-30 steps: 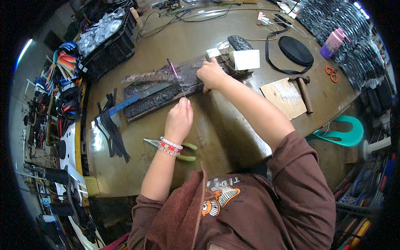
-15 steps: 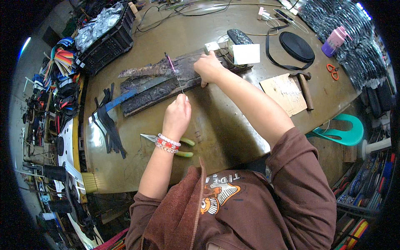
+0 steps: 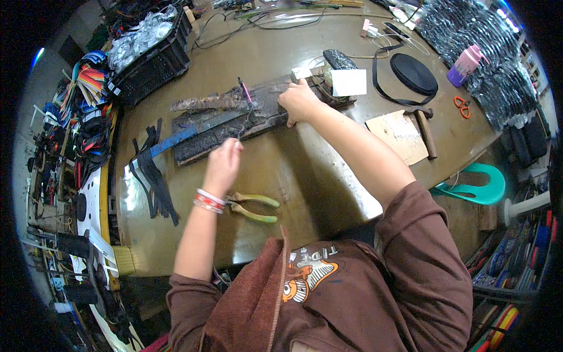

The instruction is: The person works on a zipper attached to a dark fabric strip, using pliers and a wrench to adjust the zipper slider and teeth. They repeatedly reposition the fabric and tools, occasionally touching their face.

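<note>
A dark, worn wooden board (image 3: 193, 150) lies slantwise across the table. My right hand (image 3: 302, 101) bends over its right part, with the thumb down at the near edge. My left hand (image 3: 223, 167) is closed in a pinch just off the board's near side; what the fingertips hold is too small to make out. A pink pen-like tool (image 3: 244, 92) stands tilted on the board, with thin pale thread by its lower end. A blue and grey metal strip (image 3: 182, 136) lies along the board. Pliers with green handles (image 3: 255, 207) rest beside my left wrist.
Black straps (image 3: 157, 182) lie at left. A white card (image 3: 349, 82), black webbing roll (image 3: 414, 71), cardboard piece (image 3: 399, 137), hammer (image 3: 426, 135), orange scissors (image 3: 462, 107) and bottle (image 3: 466, 66) are at right. A black crate (image 3: 152, 66) stands far left; a teal stool (image 3: 478, 185) stands near right.
My left hand has moved left and slightly down, uncovering more of the pliers. The thread that ran from the pink tool to this hand no longer shows clearly. My right hand stays on the board.
</note>
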The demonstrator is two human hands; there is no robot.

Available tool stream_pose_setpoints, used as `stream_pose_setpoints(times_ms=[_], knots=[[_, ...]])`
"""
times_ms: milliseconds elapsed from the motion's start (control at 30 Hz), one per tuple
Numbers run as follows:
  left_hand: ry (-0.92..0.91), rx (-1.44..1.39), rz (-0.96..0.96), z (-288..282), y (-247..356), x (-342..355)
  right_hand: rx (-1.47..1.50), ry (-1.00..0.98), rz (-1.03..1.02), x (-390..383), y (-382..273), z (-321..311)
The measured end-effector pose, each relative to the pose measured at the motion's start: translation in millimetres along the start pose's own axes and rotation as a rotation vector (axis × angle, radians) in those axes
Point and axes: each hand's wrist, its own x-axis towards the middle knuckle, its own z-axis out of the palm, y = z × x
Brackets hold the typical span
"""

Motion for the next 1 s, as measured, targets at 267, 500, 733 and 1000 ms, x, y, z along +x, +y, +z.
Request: stream_pose_setpoints(times_ms=[267,500,733,1000], knots=[[-0.500,0.151,0.159,-78,-58,119,-0.006,-0.035,0.012,1,1,7],[-0.497,0.019,-0.065,-90,-70,127,0.099,0.091,0.049,-6,-1,22],[-0.203,0.275,-0.364,-150,-106,31,0.723,0.817,0.244,-100,35,18],[-0.013,0.117,-0.355,-126,-150,-12,0.164,0.677,0.639,-272,78,-18]])
